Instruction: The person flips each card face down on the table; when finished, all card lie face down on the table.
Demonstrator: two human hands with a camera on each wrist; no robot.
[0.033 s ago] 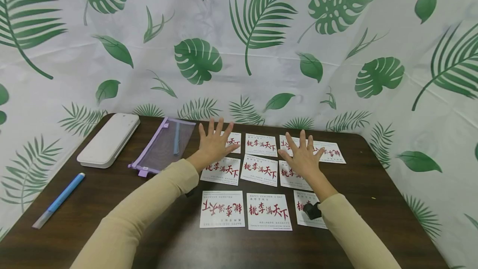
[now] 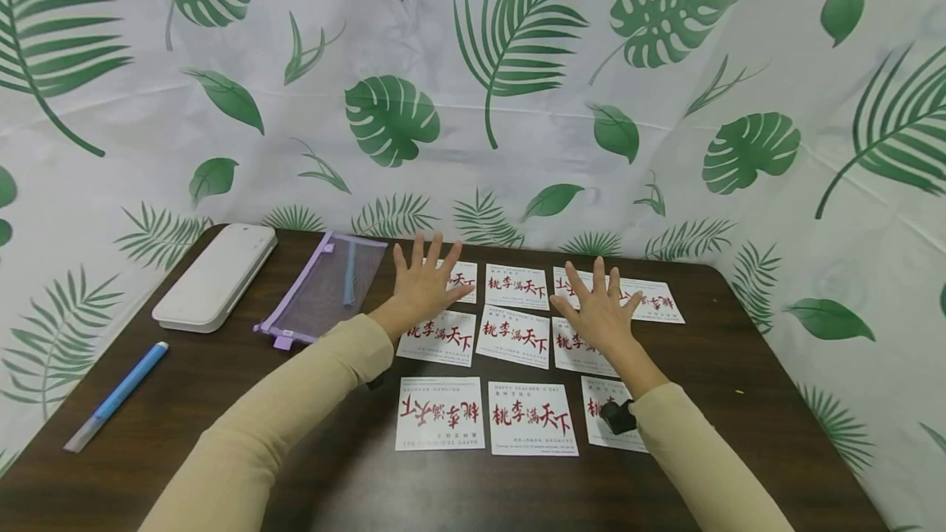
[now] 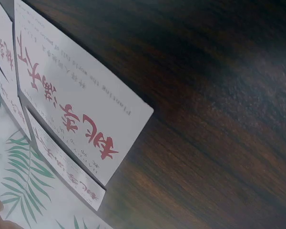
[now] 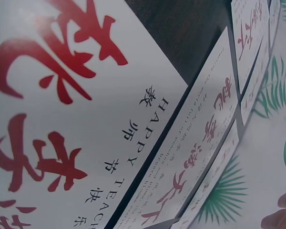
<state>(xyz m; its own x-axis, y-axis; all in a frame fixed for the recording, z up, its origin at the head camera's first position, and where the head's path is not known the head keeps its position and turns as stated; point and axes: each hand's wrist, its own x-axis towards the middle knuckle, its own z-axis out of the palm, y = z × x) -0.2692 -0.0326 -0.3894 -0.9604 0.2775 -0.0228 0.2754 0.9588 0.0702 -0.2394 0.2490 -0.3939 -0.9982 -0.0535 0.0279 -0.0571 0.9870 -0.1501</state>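
Both hands are spread over rows of white cards printed with red characters. My left hand (image 2: 424, 282), fingers straight and apart, overlaps the back-left card (image 2: 463, 276) and sits just beyond the middle-left card (image 2: 436, 339). Fanned out in the same way, my right hand (image 2: 600, 310) overlaps the back-right cards and the middle-right card (image 2: 580, 349). Neither hand holds anything. Between them lie the back-middle card (image 2: 516, 286) and centre card (image 2: 513, 337). The front row has an upside-down card (image 2: 440, 413), an upright card (image 2: 534, 419) and one partly behind the right wrist.
At the table's left are a white case (image 2: 214, 277), a purple-edged mesh zip pouch (image 2: 314, 290) with a blue item inside, and a blue pen (image 2: 121, 392). A leaf-print cloth (image 2: 517, 171) hangs behind the dark wooden table (image 2: 754, 433).
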